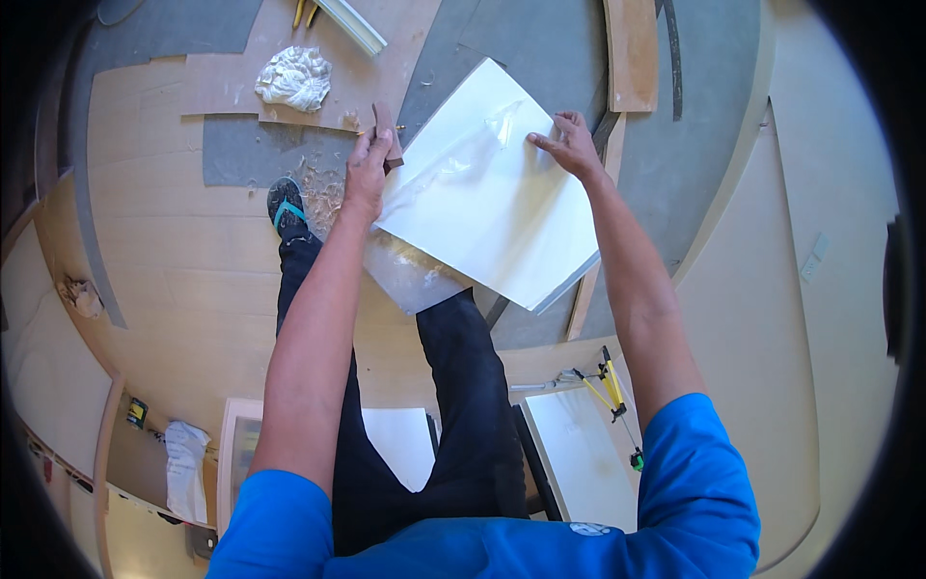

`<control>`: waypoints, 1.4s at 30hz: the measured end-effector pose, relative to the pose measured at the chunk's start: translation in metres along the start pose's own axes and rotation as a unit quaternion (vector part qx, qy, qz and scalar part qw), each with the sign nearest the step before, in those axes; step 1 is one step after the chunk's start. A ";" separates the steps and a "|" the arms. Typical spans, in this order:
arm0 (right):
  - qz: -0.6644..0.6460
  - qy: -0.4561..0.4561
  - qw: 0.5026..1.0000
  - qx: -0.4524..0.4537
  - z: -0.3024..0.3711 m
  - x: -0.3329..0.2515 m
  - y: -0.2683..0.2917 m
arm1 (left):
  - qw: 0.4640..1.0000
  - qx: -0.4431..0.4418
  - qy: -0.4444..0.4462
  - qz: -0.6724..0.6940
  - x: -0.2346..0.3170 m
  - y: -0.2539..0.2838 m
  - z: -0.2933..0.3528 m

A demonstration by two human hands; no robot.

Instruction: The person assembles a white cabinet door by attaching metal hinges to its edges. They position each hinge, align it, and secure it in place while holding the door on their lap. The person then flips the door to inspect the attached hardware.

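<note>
A white rectangular board stands tilted in front of me, over my right thigh. Clear plastic film lies loose and wrinkled across its upper left side and hangs below its left corner. My left hand is closed around a brown wooden block beside the board's left edge. My right hand is at the upper right edge, with the thumb on the white face and the fingers curled at the edge. Some of those fingertips are hard to make out.
Wood shavings litter the floor by my sandalled left foot. Beyond are a crumpled white cloth, a pale metal channel and a wooden plank. Behind my right side stands a yellow-and-black tool near white panels.
</note>
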State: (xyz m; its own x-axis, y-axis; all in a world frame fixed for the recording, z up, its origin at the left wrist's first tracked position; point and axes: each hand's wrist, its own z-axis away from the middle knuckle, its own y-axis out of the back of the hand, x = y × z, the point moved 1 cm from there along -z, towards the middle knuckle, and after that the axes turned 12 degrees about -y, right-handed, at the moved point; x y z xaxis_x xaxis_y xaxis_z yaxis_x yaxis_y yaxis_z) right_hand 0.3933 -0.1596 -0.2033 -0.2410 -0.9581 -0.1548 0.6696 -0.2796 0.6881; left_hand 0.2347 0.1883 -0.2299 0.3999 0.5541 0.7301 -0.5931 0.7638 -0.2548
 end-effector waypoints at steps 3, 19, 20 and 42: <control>0.002 0.004 1.000 -0.002 0.010 0.003 -0.003 | 0.999 0.017 0.039 0.004 -0.004 0.021 -0.007; -0.188 0.024 0.961 0.199 0.188 -0.029 -0.106 | 0.958 -0.003 0.119 -0.260 -0.042 0.132 -0.107; -0.192 0.026 0.964 0.181 0.194 -0.036 -0.114 | 0.963 -0.014 0.128 -0.236 -0.040 0.124 -0.105; -0.111 0.110 0.985 0.074 0.259 -0.086 -0.191 | 0.963 0.033 0.198 -0.179 0.008 0.174 0.028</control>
State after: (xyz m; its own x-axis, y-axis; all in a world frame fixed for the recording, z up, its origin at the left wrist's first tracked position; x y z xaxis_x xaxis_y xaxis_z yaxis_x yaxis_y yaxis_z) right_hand 0.1047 -0.0076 -0.1376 -0.2009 -0.8688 -0.4525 0.5034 -0.4879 0.7132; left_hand 0.1150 0.3165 -0.2510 0.8150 0.3514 0.4607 -0.4049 0.9141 0.0191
